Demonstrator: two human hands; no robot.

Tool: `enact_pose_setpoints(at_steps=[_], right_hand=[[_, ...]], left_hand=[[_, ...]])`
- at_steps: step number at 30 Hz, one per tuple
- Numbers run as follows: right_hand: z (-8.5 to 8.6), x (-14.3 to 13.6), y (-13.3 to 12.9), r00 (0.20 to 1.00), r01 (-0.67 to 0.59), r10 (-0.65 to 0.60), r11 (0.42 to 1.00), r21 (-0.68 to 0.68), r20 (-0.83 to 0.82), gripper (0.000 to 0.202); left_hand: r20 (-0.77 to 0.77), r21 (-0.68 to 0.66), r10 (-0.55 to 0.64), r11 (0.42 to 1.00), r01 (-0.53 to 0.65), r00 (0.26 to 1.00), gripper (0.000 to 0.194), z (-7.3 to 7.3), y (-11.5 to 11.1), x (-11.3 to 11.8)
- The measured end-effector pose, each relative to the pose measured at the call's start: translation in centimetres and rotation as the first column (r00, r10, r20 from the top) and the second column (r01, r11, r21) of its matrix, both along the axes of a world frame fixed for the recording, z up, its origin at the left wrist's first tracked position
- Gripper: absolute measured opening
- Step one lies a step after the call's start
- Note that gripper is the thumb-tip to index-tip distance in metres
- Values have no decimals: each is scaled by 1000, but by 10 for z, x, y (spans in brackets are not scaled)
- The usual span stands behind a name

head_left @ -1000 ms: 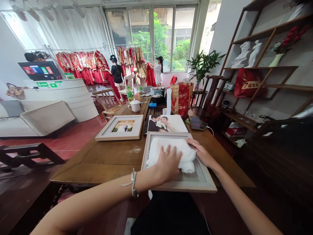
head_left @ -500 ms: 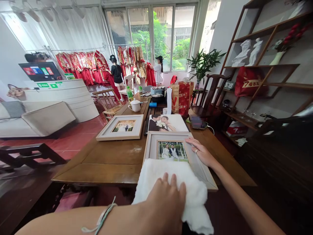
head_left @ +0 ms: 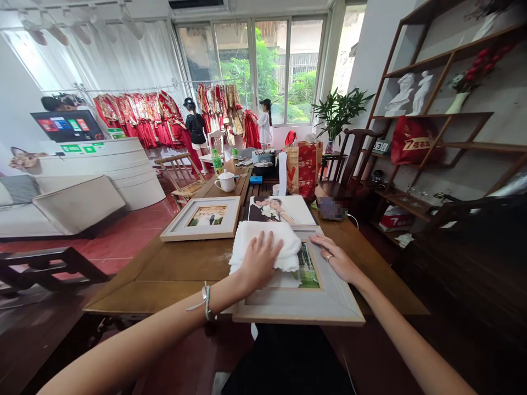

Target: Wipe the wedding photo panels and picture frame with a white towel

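Observation:
A white cloth (head_left: 247,244) lies over the upper left of a pale picture frame (head_left: 337,299) at the table's front edge. My left hand (head_left: 261,260) rests flat on the cloth with its fingers spread. On the frame's right border, near its upper corner, lies my right hand (head_left: 335,258), a ring on one finger and the fingers stretched out. The cloth hides much of the framed photo (head_left: 308,269). Behind the frame is a couple's photo print (head_left: 294,208). A second framed photo (head_left: 208,215) lies to the left.
Farther back on the wooden table (head_left: 164,263) are a white teapot (head_left: 225,181), a green-labelled bottle (head_left: 217,163), a blue box (head_left: 256,180), a red paper bag (head_left: 303,167) and a phone (head_left: 331,208). Two people stand by racks of red garments.
My left hand and the cloth have moved forward and left over the frame, now covering the photo's left part and baring the lower border. My right hand stays on the border.

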State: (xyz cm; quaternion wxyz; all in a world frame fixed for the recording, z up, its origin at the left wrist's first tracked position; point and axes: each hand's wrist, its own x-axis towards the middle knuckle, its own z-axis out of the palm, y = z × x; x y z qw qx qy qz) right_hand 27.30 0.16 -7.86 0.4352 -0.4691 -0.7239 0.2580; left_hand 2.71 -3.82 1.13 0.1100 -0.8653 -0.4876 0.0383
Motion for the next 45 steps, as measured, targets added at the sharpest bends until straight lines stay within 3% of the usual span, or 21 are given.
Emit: enact_pose_setpoints(at_steps=[3,9,12,15,20,23,26,29,35,38,41,45], right_hand=[[1,0,-1,1000,-10,10,1000,-5,1,42],[0,2,0,1000,-7,7,1000,7,2,44],[0,1,1,1000,-26,26,1000,16,12,46],[2,1,0,1000,-21,20,1000,13,20,46],[3,3,-3,999,-29,29,1000,-5,36,45],[1,4,-3,999,-20,20,1000,-4,28,45],[-1,3,-2,1000,-5,5,1000,-12,20,46],[-2,3,-2,1000,-4,5,1000,-13,22,47],[0,1,0,999,-24,24,1000,-8,33,48],[-1,1,0,999,-27,27,1000,-7,27,48],[-1,0,0,1000,-23,23,1000,-1,19,48],[1,0,0,999,-21,22,1000,-8,27,48]], left_hand=[[2,-60,-23,998,23,1000,62,6,-9,-4],[3,-339,-95,936,90,996,69,25,-85,-14],[29,-426,-100,899,103,995,75,26,-106,-17],[90,-338,-113,931,137,989,76,15,-98,-16],[94,-159,-96,981,110,991,80,-7,-47,-13],[80,-93,-25,995,32,997,80,-11,-16,-13],[72,-54,10,999,-6,997,78,-10,-1,-10],[61,-75,31,997,-27,998,75,-6,-11,-5],[43,-292,23,957,-9,999,80,5,-80,-11],[80,-368,5,930,25,997,83,8,-102,-20],[118,-349,10,937,32,993,82,4,-98,-23],[132,-211,10,977,18,991,82,-5,-65,-18]])
